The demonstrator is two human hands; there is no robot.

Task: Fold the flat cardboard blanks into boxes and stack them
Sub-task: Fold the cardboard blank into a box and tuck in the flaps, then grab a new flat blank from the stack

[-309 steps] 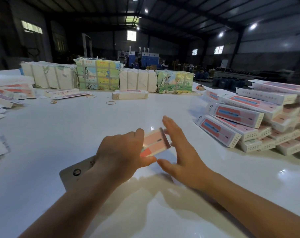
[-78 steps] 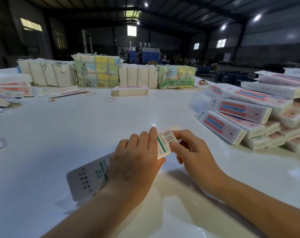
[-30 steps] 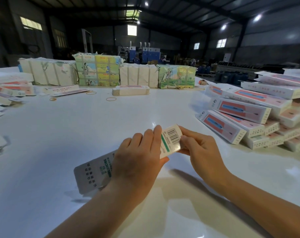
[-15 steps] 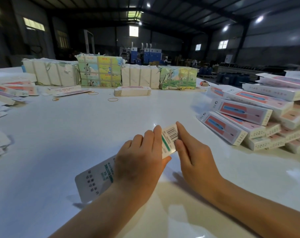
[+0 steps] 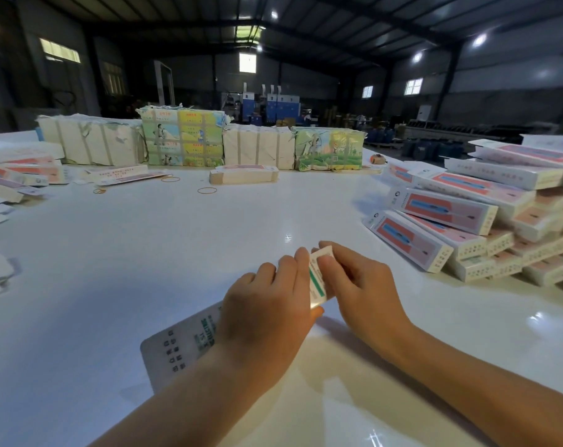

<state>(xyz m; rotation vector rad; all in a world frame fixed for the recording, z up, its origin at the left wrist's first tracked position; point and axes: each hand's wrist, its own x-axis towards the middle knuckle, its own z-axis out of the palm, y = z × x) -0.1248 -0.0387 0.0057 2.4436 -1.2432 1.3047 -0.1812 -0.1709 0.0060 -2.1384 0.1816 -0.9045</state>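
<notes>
You are holding one long cardboard box (image 5: 183, 340) low over the white table (image 5: 177, 253), close in front of you. Your left hand (image 5: 267, 311) is wrapping over its middle, fingers curled down across the top face and the thumb tucked under the near edge, so the grip is closed around the box. The printed end with dark and green lettering is sticking out toward your left wrist, angled down to the lower left. Your right hand (image 5: 360, 285) is working at the far end of the box: its fingers are bent and pinched narrow on the small white end flap (image 5: 320, 256), with the fingertips pressing on it just beside the fingertips of your left hand. A green stripe is showing on the box between the two hands. Whether the flap is fully tucked in cannot be told, since your fingers are covering it.

To your right, a pile of finished boxes (image 5: 467, 221) with pink and blue panels is lying stacked in slanted rows, well apart from your hands. Along the far edge of the table, wrapped bundles (image 5: 183, 140) are standing in a row, with a short stack of flat blanks (image 5: 244, 174) just in front of them. More loose flat blanks (image 5: 15, 175) are lying at the far left, and a rubber band (image 5: 207, 190) is lying near the short stack.
</notes>
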